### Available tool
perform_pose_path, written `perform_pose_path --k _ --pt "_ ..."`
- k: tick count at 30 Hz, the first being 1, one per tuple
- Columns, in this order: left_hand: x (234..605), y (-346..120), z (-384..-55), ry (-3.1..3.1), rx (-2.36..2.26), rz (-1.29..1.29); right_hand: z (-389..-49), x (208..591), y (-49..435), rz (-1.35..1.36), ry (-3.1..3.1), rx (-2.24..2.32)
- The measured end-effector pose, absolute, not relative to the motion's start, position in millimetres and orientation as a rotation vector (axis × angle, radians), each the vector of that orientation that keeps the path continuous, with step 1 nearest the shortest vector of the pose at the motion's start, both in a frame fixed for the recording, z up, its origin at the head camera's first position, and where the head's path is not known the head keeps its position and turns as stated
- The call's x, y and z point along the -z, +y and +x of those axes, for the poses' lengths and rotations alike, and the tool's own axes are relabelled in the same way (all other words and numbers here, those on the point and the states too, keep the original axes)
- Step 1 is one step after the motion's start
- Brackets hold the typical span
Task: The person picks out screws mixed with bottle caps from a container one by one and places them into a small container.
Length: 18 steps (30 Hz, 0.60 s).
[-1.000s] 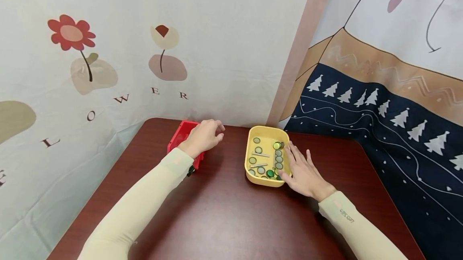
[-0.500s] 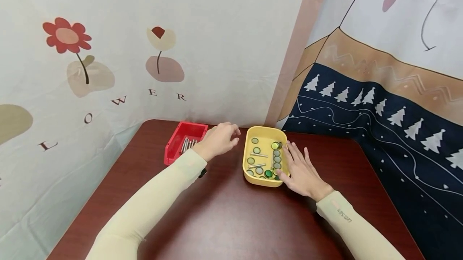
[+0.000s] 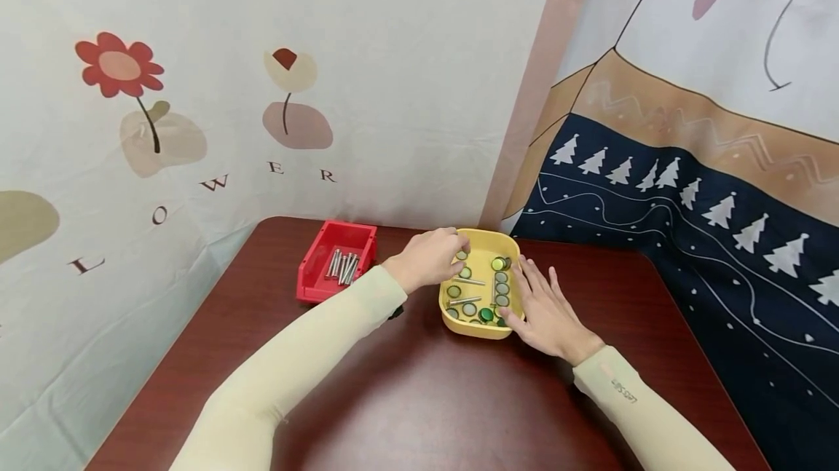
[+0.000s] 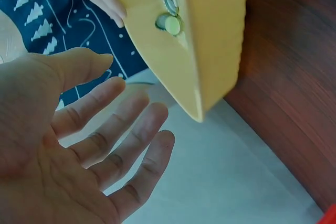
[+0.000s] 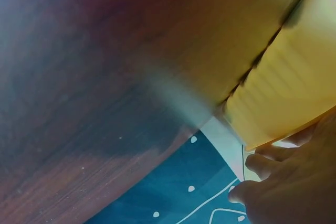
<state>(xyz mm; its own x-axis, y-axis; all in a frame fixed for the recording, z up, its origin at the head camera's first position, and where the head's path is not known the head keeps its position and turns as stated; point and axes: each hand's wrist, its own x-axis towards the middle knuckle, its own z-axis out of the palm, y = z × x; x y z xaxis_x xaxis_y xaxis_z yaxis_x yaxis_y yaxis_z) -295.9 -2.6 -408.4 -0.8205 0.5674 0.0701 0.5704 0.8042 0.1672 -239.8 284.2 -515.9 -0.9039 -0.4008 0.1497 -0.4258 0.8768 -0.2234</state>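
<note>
My left hand (image 3: 429,258) hovers over the left rim of a yellow bin (image 3: 481,242); in the left wrist view its fingers are loosely bent, spread apart and hold nothing. Flat against the bin's right rim rests my right hand (image 3: 549,317), fingers extended. Inside the bin lie several bottle caps, among them a green cap (image 3: 486,314) and a yellow-green cap (image 3: 499,263), plus a few bolts (image 3: 464,301). The left hand hides part of the bin's left edge.
To the left stands a red bin (image 3: 304,278) holding several metal bolts (image 3: 342,267). Both bins sit on a dark brown table (image 3: 419,384), near its far edge. Printed cloth (image 3: 406,92) hangs behind.
My left hand has moved right, from above the red bin to the yellow bin's left rim, uncovering the bolts in the red bin. The right hand stays on the yellow bin's rim.
</note>
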Motion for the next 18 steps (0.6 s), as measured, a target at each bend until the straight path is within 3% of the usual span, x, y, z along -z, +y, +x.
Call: perform_pose_path --k 18 --pt "415 47 -299 -3.018 0.151 -1.065 -241 520 286 0.675 -2.890 -0.373"
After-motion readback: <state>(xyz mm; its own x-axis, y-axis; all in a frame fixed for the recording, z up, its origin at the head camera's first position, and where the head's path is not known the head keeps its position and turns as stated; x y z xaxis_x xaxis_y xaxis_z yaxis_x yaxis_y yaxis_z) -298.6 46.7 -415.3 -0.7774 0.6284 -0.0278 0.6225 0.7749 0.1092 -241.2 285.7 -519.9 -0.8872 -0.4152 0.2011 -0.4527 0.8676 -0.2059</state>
